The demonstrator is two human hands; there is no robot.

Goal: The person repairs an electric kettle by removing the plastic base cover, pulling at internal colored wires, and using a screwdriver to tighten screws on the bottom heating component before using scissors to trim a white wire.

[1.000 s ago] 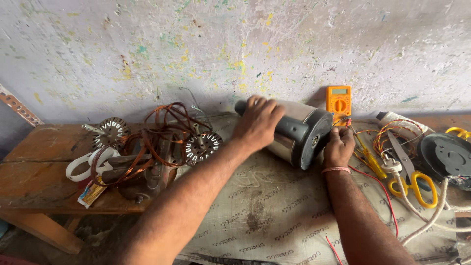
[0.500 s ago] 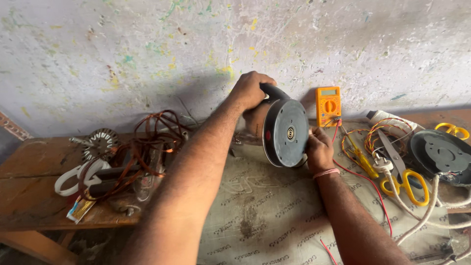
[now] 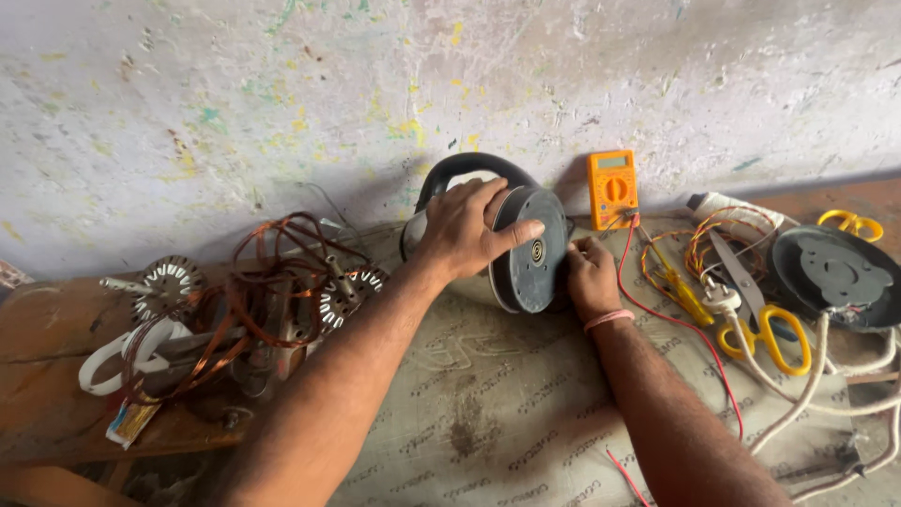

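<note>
An electric kettle [image 3: 522,272] lies on its side on the bench, its dark round base facing me and its black handle arching up at the back. My left hand [image 3: 466,228] grips the kettle's body from above, thumb stretched across the base. My right hand [image 3: 587,278] rests against the kettle's right edge, fingers curled by the base rim. Whether it pinches a probe there is hidden. An orange multimeter [image 3: 612,189] leans on the wall just right of the kettle, its red lead [image 3: 674,322] trailing down past my right wrist.
Copper wire coils and wound stators [image 3: 272,282] lie tangled at the left with a white cord [image 3: 122,349]. Right of me are yellow-handled scissors [image 3: 771,333], a white plug with cable [image 3: 741,319], a round dark kettle stand [image 3: 837,276] and a printed sack cloth [image 3: 497,413] covering the bench.
The kettle has been turned from lying sideways until its base faces me. My left hand shifted from its top onto the body near the base; my right hand stayed at the base rim.
</note>
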